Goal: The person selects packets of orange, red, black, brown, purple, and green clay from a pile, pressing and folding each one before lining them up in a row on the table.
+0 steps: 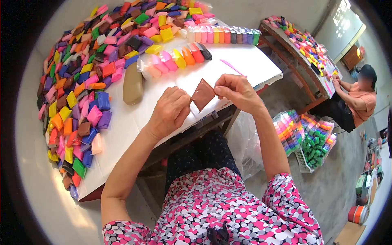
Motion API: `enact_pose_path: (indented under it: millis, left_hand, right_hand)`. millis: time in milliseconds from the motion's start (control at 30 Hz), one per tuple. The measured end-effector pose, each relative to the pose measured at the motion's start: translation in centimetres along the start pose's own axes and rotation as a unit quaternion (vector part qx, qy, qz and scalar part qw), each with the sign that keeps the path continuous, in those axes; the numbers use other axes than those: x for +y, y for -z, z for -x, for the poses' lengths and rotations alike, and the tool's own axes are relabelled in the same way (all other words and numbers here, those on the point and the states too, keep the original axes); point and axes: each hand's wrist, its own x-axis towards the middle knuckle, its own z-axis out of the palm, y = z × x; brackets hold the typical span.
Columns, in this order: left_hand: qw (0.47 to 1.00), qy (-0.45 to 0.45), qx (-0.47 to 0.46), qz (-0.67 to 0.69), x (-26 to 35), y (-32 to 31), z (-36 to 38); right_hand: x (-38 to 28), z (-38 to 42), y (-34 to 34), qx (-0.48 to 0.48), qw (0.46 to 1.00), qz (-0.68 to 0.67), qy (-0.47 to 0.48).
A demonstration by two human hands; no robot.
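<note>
A small brown packet, glossy and wrapped in clear film, is stretched between my two hands over the table's front edge. My left hand pinches its left corner with the fingers curled in. At the upper right edge, my right hand grips the film between thumb and forefinger. Just beyond lies a clear bag with a row of pink, yellow, orange, red and black packets. An olive-brown rounded block rests left of that bag. A thin pink stick lies behind my right hand.
Many coloured packets are heaped along the table's left and back. A longer filled bag lies behind. On the floor to the right, a white basket stands among bagged packets. Another person sits at a second table.
</note>
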Motion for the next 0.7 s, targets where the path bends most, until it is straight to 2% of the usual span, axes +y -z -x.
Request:
enact_pose_path:
  millis: [167, 267, 367, 467, 567, 700]
  left_hand:
    - [0.999, 0.019, -0.028, 0.005, -0.3, -0.1, 0.0]
    - [0.998, 0.045, -0.02, 0.027, -0.2, -0.2, 0.1]
    - [0.995, 0.094, -0.031, 0.02, -0.1, -0.4, 0.1]
    - [0.993, 0.112, -0.039, 0.023, -0.5, -0.8, 0.3]
    - [0.992, 0.117, -0.035, 0.032, -0.7, -1.0, 0.4]
    - [0.992, 0.116, -0.035, 0.032, -0.8, -1.1, 0.5]
  right_hand:
    - [-1.0, 0.0, -0.9, 0.081, 0.978, 0.18, 0.065]
    - [0.2, 0.0, -2.3, 0.183, 0.969, 0.129, 0.103]
    - [-0.2, 1.4, -3.7, 0.296, 0.917, 0.237, 0.122]
    - [-1.2, 3.3, -5.6, 0.224, 0.917, 0.308, 0.116]
    - [-1.1, 3.1, -7.3, 0.212, 0.888, 0.373, 0.167]
    - [0.0, 2.2, -8.0, 0.244, 0.87, 0.386, 0.188]
